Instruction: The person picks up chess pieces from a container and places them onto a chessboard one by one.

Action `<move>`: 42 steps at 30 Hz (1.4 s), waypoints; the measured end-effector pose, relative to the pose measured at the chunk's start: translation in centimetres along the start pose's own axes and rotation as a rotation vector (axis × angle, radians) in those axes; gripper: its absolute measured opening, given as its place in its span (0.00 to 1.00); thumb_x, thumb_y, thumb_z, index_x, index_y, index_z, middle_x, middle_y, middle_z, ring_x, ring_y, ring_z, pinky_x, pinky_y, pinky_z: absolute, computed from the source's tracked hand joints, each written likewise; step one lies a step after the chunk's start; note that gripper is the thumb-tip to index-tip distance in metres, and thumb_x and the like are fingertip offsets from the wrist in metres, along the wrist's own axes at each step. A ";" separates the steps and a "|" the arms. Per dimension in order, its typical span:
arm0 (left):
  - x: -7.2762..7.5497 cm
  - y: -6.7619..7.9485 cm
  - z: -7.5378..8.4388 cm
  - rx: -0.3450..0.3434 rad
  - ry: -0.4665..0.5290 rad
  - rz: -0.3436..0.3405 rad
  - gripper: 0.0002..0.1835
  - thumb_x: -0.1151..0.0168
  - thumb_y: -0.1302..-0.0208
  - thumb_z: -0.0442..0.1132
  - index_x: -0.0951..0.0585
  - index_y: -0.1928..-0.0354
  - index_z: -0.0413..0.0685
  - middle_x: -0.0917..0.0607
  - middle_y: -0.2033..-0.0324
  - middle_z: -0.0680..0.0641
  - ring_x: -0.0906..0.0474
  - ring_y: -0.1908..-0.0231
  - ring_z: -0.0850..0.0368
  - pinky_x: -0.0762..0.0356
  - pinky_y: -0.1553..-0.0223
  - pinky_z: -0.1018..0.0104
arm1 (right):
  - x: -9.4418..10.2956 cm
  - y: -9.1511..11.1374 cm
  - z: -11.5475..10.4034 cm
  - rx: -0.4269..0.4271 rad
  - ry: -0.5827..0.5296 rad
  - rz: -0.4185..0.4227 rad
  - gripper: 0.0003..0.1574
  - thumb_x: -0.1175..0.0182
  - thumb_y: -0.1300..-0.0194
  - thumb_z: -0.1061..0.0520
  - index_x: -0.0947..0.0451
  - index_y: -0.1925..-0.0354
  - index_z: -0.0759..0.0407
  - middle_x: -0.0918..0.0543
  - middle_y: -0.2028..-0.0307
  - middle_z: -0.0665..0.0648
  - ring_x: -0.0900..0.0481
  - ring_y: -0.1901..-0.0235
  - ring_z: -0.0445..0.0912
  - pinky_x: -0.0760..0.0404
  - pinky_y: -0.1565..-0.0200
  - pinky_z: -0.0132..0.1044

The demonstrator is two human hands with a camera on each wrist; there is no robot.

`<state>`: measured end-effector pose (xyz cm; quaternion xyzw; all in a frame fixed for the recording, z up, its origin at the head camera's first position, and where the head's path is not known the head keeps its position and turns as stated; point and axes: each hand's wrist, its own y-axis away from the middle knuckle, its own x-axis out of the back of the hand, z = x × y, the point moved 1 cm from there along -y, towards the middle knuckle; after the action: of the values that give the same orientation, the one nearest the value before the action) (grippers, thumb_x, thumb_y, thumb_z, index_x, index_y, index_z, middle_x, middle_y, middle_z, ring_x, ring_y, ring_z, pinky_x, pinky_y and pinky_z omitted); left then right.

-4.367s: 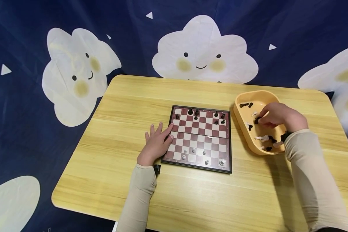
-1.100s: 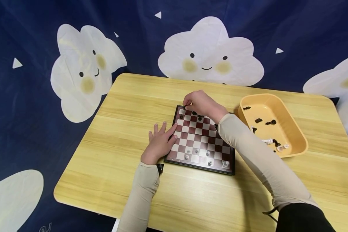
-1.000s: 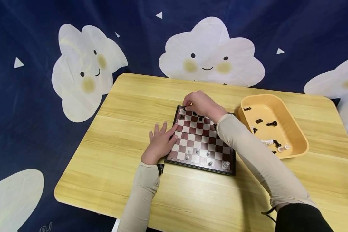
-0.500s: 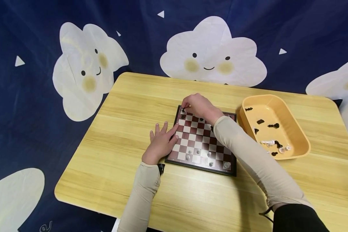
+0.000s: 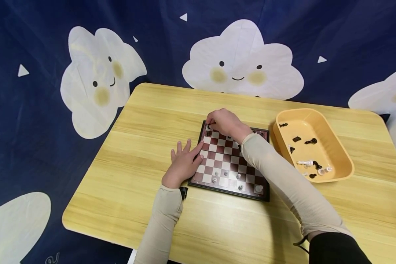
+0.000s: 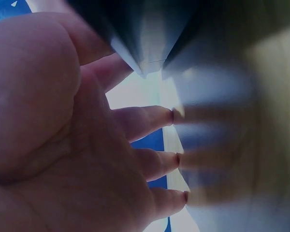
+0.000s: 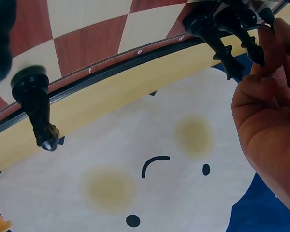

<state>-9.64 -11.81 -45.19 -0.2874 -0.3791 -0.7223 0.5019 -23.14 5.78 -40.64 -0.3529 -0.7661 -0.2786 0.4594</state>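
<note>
My left hand [image 5: 182, 167] rests at the left edge of the chessboard [image 5: 214, 156], fingers spread, with index finger and thumb over the rim. In the left wrist view, the left fingers [image 6: 140, 123] lie straight on the tabletop. My right hand [image 5: 225, 123] reaches over the board to its far left corner and pinches a black chess piece [image 5: 209, 127] there. A black pawn [image 5: 209, 134] stands just nearer to me. In the right wrist view, a black king [image 7: 210, 41] and other dark pieces stand beside the right fingertips. Several white pieces [image 5: 238, 176] stand on the near squares.
An orange-yellow tray [image 5: 336, 146] stands right of the board, with black and white chess pieces lying in it, among them a black piece [image 5: 311, 141]. The wooden table [image 5: 125, 157] meets a dark blue cloud-patterned cloth [image 5: 165, 47] at the back.
My right hand has left the tray and come left across the board to its far left corner with a black piece. Over the last second it barely shifts. My left hand stays put.
</note>
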 end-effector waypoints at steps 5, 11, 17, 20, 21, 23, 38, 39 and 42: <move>0.0 0.1 0.2 -0.003 0.000 -0.001 0.29 0.52 0.18 0.51 0.39 0.19 0.62 0.49 0.20 0.33 0.68 0.22 0.27 0.68 0.28 0.26 | 0.0 0.1 0.2 -0.007 -0.007 -0.008 0.10 0.36 0.27 0.63 0.13 0.50 0.59 0.12 0.52 0.58 0.15 0.54 0.51 0.18 0.47 0.46; 0.0 0.1 0.3 -0.006 -0.001 -0.002 0.29 0.52 0.18 0.50 0.38 0.19 0.61 0.49 0.20 0.33 0.68 0.22 0.26 0.68 0.28 0.26 | -0.1 0.2 0.2 -0.016 -0.009 -0.024 0.14 0.36 0.28 0.64 0.15 0.45 0.60 0.12 0.51 0.59 0.15 0.50 0.52 0.19 0.46 0.46; -0.3 0.0 0.4 -0.003 0.001 -0.011 0.29 0.53 0.18 0.51 0.39 0.19 0.63 0.49 0.20 0.34 0.68 0.22 0.27 0.68 0.28 0.27 | 1.5 1.4 0.3 -0.032 -0.103 -0.025 0.25 0.35 0.29 0.64 0.23 0.35 0.63 0.14 0.48 0.63 0.16 0.47 0.56 0.19 0.44 0.48; -0.3 -0.1 0.5 -0.013 0.007 -0.013 0.29 0.53 0.17 0.51 0.39 0.19 0.63 0.50 0.20 0.34 0.69 0.22 0.27 0.69 0.28 0.27 | 3.5 2.9 0.8 -0.046 -0.197 0.022 0.25 0.35 0.28 0.62 0.24 0.35 0.64 0.15 0.46 0.64 0.17 0.46 0.57 0.20 0.43 0.49; -0.3 -0.1 0.6 -0.018 0.007 -0.014 0.29 0.53 0.17 0.51 0.39 0.19 0.62 0.50 0.20 0.34 0.69 0.22 0.27 0.69 0.28 0.27 | 4.3 3.7 1.1 -0.049 -0.224 0.048 0.24 0.35 0.28 0.61 0.23 0.37 0.65 0.15 0.45 0.64 0.17 0.46 0.57 0.20 0.42 0.50; -0.4 -0.1 0.7 -0.024 0.007 -0.015 0.29 0.53 0.18 0.51 0.39 0.19 0.61 0.50 0.20 0.33 0.69 0.22 0.27 0.69 0.28 0.27 | 5.8 5.5 1.8 -0.059 -0.258 0.118 0.21 0.35 0.27 0.58 0.20 0.40 0.65 0.15 0.45 0.64 0.17 0.47 0.56 0.20 0.43 0.50; -0.2 -0.2 0.3 0.001 0.011 -0.018 0.30 0.53 0.18 0.51 0.40 0.19 0.62 0.51 0.19 0.34 0.70 0.22 0.28 0.71 0.28 0.28 | 9.8 22.3 8.3 -0.318 -0.317 0.556 0.15 0.34 0.28 0.49 0.12 0.52 0.57 0.15 0.68 0.34 0.21 0.71 0.31 0.26 0.70 0.22; -0.2 -0.2 0.3 0.001 0.012 -0.019 0.30 0.53 0.18 0.51 0.40 0.19 0.61 0.51 0.20 0.34 0.71 0.22 0.28 0.71 0.28 0.28 | 9.7 23.0 9.0 -0.341 -0.306 0.554 0.15 0.34 0.27 0.49 0.12 0.52 0.58 0.16 0.69 0.32 0.21 0.71 0.29 0.26 0.69 0.21; -0.2 -0.2 0.2 0.007 0.018 -0.018 0.30 0.54 0.18 0.51 0.40 0.18 0.62 0.51 0.20 0.34 0.71 0.22 0.28 0.71 0.28 0.28 | 9.2 24.7 10.9 -0.398 -0.245 0.528 0.17 0.36 0.26 0.47 0.13 0.52 0.59 0.19 0.70 0.26 0.23 0.70 0.24 0.29 0.67 0.20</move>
<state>-9.76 -11.52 -45.29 -0.2758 -0.3795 -0.7280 0.5000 -11.99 31.28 -34.45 -0.6521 -0.6286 -0.2497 0.3425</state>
